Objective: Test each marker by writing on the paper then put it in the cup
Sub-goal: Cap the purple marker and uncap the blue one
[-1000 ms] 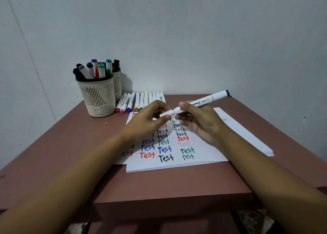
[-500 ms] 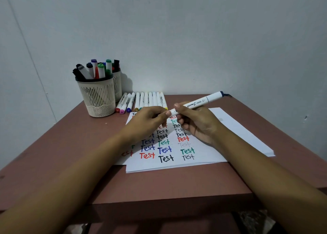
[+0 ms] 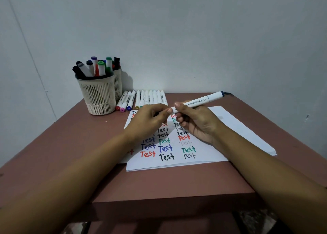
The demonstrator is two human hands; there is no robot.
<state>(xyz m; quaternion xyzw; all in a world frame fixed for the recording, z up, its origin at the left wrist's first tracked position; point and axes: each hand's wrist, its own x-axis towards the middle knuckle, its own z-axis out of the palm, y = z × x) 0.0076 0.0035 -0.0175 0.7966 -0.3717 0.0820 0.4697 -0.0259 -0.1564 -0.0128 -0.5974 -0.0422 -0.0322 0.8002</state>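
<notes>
Fingers (image 3: pixel 169 110) of your left hand (image 3: pixel 148 122) pinch the near end of the white plastic marker with a dark-blue tip (image 3: pixel 200 102), gripped by your right hand (image 3: pixel 198 125) above the white paper sheet (image 3: pixel 230 125). The cream slotted cup (image 3: pixel 97 95) holds many markers; a row of white markers (image 3: pixel 150 97) beside it seemingly waits untested.
</notes>
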